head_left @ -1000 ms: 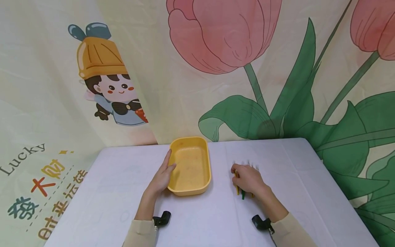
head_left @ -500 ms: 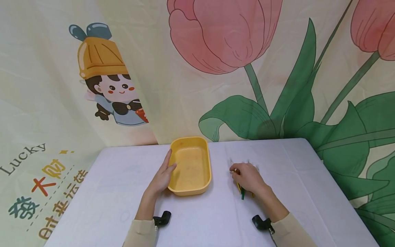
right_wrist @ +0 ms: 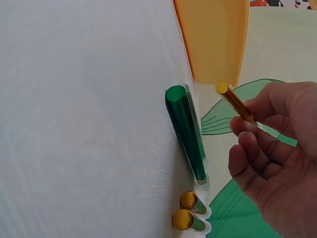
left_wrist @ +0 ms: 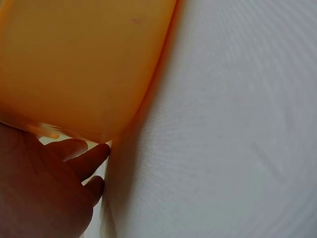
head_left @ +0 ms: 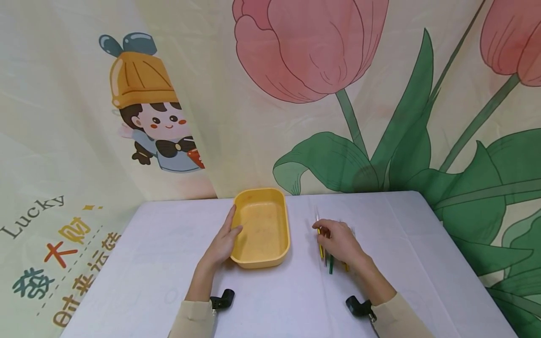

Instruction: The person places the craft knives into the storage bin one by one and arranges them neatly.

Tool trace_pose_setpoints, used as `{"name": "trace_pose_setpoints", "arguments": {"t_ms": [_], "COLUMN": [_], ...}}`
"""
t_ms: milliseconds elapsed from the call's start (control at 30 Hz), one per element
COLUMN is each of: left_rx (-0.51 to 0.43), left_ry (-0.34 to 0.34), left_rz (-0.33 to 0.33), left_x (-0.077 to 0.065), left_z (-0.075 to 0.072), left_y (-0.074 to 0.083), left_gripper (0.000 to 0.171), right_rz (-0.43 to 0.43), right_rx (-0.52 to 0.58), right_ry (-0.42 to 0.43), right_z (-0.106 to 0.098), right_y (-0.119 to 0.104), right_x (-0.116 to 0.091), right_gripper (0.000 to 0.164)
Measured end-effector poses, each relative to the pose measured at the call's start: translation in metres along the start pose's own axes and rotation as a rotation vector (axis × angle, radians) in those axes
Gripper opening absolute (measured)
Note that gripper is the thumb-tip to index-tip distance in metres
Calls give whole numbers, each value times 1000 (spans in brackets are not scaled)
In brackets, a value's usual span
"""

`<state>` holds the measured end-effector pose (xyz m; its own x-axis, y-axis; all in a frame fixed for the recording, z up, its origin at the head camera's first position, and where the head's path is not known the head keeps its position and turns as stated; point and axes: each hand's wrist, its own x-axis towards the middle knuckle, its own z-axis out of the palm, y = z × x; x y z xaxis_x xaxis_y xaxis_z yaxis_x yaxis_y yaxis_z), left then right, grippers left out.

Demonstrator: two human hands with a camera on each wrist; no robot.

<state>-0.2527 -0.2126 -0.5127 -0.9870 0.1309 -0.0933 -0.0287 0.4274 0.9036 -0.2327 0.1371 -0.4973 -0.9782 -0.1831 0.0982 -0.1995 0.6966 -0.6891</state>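
My left hand (head_left: 221,241) holds the left side of a yellow plastic tray (head_left: 259,230), its thumb over the rim. In the left wrist view the fingers (left_wrist: 89,162) touch the tray's outer wall (left_wrist: 84,64). To the tray's right, my right hand (head_left: 340,240) pinches a slim, shiny yellow pen-like stick (right_wrist: 237,104) between thumb and fingers, lifted off the table. Below that hand lie a green stick (right_wrist: 183,131), a clear or silvery one (right_wrist: 194,124) beside it, and two yellow-ended ones (right_wrist: 183,219). My right hand partly hides them in the head view.
A white cloth covers the table (head_left: 279,305). Behind it hangs a backdrop (head_left: 236,141) printed with tulips and a cartoon figure. A black wrist camera (head_left: 358,306) sits at my right wrist, another camera (head_left: 223,299) at my left.
My right hand has raised the yellow stick and drawn it slightly left, apart from the other sticks. My left hand stays on the tray, which has not moved.
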Motion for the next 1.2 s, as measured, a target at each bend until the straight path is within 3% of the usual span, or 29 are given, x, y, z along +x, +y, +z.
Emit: {"name": "trace_pose_setpoints", "arguments": {"t_ms": [400, 800, 1200], "left_rx": [2, -11, -11], "left_ry": [-1, -6, -1], "left_rz": [8, 1, 16], "left_x": [-1, 0, 1], "left_z": [-1, 0, 0], "left_y": [-1, 0, -3], "left_gripper": [69, 70, 70], "right_rz": [-62, -82, -108], "right_rx": [185, 200, 353], "right_ry": [41, 97, 85], "right_z": [-2, 1, 1], "right_y": [-8, -18, -30], "right_x": [3, 7, 11], "right_gripper": [32, 40, 42]}}
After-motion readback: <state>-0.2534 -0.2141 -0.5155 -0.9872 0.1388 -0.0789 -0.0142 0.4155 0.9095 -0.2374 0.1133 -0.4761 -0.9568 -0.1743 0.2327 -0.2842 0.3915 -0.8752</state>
